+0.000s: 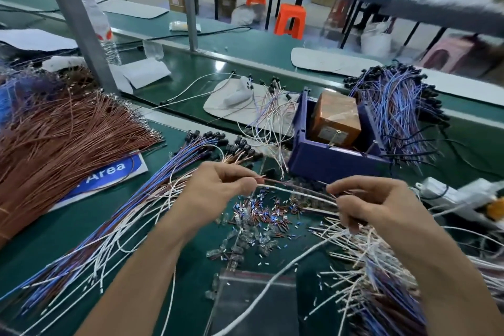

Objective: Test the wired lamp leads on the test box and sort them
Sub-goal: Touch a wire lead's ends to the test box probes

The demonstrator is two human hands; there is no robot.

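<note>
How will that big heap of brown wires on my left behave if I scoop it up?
The brown wires are thin, loose and fanned out on the green mat, so they'd probably droop and slip apart rather than lift as one. No tie shows, so a push would likely spread the heap, not slide it.

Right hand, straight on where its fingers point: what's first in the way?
The right hand points left along the leads it pinches, so it would probably meet the left hand holding their other end. The scattered small parts look lower, on the mat; depth is unclear.
</note>
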